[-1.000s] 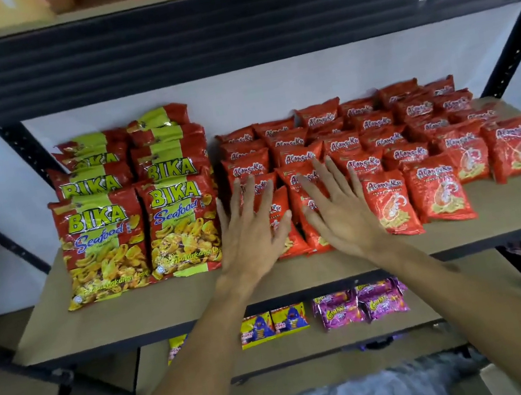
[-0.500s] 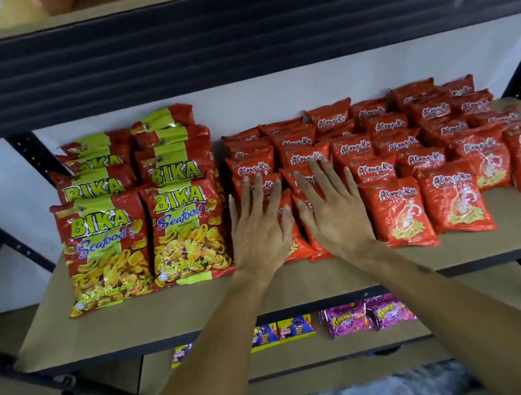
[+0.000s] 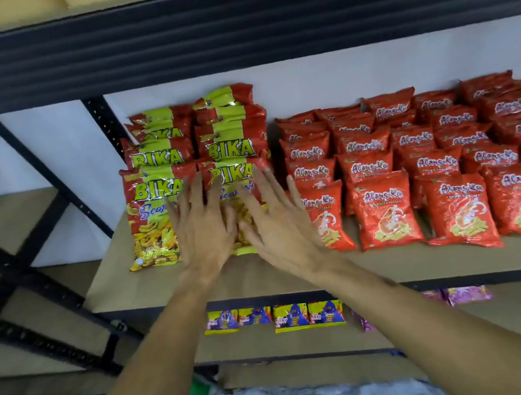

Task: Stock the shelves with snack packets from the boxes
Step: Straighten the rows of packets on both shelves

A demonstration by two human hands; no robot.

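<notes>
The glossy red and lime-green foil BIKA packets (image 3: 152,223) stand in two leaning columns at the left of the tan, matt shelf board (image 3: 163,285). Each is pillow-shaped with a crimped top seam. The front ones read "BIKA" in yellow-green block letters over blue script "Seafood", above a print of curled yellow crackers.

Both hands are released, fingers straight and fanned, grasping nothing. The left hand (image 3: 204,231) lies flat over the gap between the two front packets. The right hand (image 3: 280,228) lies flat over the right front packet, its little finger just beside the neighbouring row.

That row belongs to the shiny orange-red Alang-Ku packets (image 3: 385,210), smaller pillows overlapping in ranks across the rest of the board. They carry white-edged "Alang-Ku" lettering and a prawn drawing; the finer print is unreadable.

Above runs a black ribbed metal beam (image 3: 222,30), and a black perforated metal upright (image 3: 105,123) stands against the white wall (image 3: 335,79). On the lower shelf (image 3: 414,327) lie small yellow-and-blue packets (image 3: 291,318) and purple packets (image 3: 467,294), their writing too blurred to read.
</notes>
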